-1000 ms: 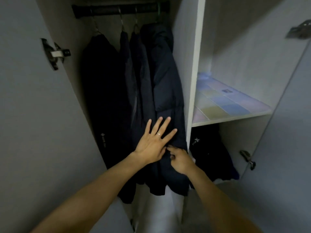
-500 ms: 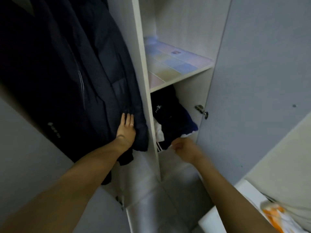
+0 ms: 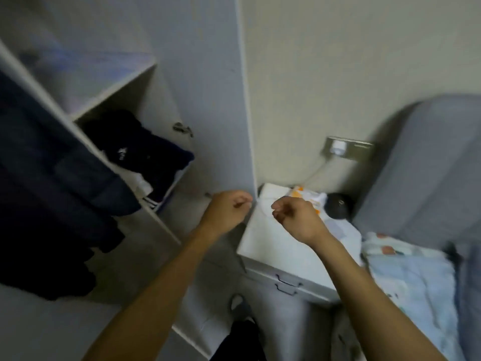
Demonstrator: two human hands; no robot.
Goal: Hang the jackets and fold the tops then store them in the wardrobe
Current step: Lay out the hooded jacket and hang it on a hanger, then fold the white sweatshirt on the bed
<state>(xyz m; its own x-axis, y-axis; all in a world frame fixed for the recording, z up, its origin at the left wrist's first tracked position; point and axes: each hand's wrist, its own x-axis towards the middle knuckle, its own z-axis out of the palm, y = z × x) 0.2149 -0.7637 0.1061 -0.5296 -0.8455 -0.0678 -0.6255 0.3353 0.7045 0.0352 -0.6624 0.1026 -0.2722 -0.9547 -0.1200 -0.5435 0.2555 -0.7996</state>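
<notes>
- Hands: left hand [image 3: 229,208] and right hand [image 3: 295,217] curled, empty, just apart.
- Dark jackets [image 3: 46,194] left of both hands, long axis vertical.
- Folded tops [image 3: 145,152] shelved up-left.

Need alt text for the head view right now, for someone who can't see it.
Both hands, left and right, are curled and empty above a white nightstand beside the open wardrobe. Dark jackets hang at left, with folded tops under a shelf; a bed lies right.
</notes>
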